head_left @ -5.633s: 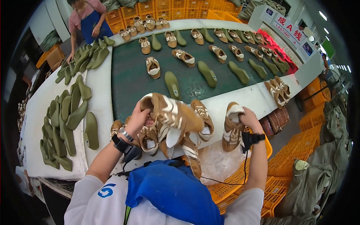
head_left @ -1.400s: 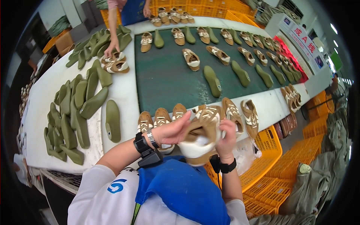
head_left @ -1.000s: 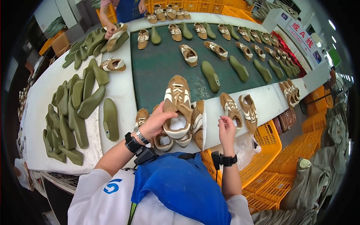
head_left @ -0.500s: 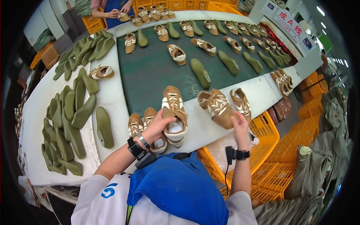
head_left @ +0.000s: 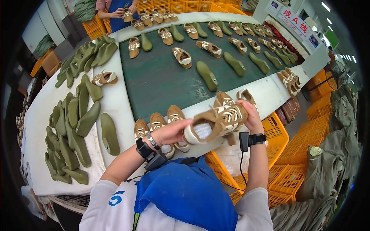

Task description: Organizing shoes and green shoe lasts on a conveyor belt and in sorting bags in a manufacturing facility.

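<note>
A brown sneaker [head_left: 219, 121] with white stripes and laces is held between my two hands above the white table edge. My left hand [head_left: 173, 133] grips its heel end, and my right hand [head_left: 251, 115] is closed around the toe. The opening with its pale lining faces up toward me. To the left, beside and partly behind my left hand, stand several matching sneakers [head_left: 157, 121] in a row. Another brown sneaker [head_left: 223, 99] shows just behind the held one, and one more [head_left: 246, 96] lies beyond my right hand, partly covered.
Piles of green shoe lasts [head_left: 69, 142] cover the white table at left. A green belt [head_left: 154, 77] carries rows of sneakers and lasts. A yellow crate [head_left: 275, 134] with clear plastic stands below the table edge at right. Across the table, another person [head_left: 115, 13] handles a shoe.
My left hand has left the sneaker beside it, which now stands in the row, and moved right. It has joined my right hand on the other sneaker, which is lifted and turned.
</note>
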`<move>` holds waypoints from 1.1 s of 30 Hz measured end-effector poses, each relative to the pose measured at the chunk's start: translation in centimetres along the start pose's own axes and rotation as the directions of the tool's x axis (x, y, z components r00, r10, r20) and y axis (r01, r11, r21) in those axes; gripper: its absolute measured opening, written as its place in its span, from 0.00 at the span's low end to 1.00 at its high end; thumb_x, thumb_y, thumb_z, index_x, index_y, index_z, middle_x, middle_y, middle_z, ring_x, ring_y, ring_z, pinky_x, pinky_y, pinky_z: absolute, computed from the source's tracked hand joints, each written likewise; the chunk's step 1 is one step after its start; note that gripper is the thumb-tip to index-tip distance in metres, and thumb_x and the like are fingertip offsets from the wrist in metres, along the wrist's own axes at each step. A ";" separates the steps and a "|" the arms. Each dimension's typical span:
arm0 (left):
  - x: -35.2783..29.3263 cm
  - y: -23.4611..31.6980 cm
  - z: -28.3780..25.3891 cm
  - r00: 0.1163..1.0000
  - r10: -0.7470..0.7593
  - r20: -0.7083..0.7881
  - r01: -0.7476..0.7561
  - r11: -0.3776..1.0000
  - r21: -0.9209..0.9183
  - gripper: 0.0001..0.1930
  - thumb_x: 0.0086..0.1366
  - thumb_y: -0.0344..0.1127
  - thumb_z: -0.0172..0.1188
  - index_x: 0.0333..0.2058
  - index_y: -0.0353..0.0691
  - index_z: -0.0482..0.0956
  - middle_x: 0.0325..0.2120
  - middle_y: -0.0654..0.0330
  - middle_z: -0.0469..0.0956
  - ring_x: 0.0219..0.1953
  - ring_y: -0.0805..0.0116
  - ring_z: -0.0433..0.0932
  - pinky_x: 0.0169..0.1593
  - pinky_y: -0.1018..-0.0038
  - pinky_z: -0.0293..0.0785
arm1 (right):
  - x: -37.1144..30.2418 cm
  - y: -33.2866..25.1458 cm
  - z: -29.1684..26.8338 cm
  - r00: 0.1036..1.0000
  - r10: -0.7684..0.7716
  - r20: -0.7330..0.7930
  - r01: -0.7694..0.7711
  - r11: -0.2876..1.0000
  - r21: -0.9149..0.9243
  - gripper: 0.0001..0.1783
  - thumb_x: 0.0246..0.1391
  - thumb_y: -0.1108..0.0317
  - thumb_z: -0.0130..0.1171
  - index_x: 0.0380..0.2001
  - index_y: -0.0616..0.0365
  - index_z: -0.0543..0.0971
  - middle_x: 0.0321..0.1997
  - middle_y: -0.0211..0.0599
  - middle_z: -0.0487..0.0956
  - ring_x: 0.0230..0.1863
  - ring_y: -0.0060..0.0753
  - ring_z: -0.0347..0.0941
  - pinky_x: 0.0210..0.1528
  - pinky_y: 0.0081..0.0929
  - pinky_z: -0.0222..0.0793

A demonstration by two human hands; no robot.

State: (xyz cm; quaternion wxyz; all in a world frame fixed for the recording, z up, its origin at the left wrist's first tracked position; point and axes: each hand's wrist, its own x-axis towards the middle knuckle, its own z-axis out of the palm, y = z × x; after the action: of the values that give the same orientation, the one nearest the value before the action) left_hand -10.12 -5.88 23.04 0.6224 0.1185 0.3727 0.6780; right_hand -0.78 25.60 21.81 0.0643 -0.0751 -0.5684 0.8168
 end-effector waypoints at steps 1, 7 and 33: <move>-0.4 -0.2 0.4 1.000 0.021 -0.019 -0.018 0.987 0.158 0.21 0.64 0.44 0.52 0.52 0.40 0.66 0.39 0.67 0.73 0.39 0.78 0.75 0.40 0.78 0.75 | 0.9 0.8 0.4 0.999 0.021 -0.037 -0.021 1.000 0.002 0.16 0.59 0.64 0.48 0.46 0.63 0.72 0.41 0.37 0.76 0.40 0.25 0.73 0.45 0.22 0.70; 0.6 -2.4 -0.2 0.988 0.046 -0.147 -0.050 0.998 -0.023 0.16 0.63 0.37 0.52 0.48 0.39 0.67 0.41 0.63 0.72 0.42 0.74 0.74 0.44 0.75 0.73 | 1.7 4.5 -0.2 0.970 -0.071 -0.232 -0.029 0.916 -0.399 0.15 0.57 0.63 0.52 0.44 0.60 0.75 0.37 0.32 0.76 0.39 0.18 0.71 0.40 0.18 0.68; 2.5 -5.8 -4.9 0.966 0.181 -0.186 0.077 0.484 0.872 0.30 0.57 0.37 0.56 0.58 0.37 0.59 0.37 0.55 0.75 0.37 0.67 0.75 0.41 0.72 0.71 | -2.9 7.9 -4.1 0.926 -0.067 -0.372 -0.378 -0.147 -0.914 0.12 0.41 0.65 0.61 0.33 0.53 0.79 0.35 0.43 0.77 0.39 0.45 0.74 0.39 0.38 0.70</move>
State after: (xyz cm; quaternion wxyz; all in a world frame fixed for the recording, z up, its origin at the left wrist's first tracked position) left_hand -9.28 -5.58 15.06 0.4019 0.3417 0.7368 0.4228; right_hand 2.68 26.05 13.11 -0.0303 -0.2871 -0.9531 0.0910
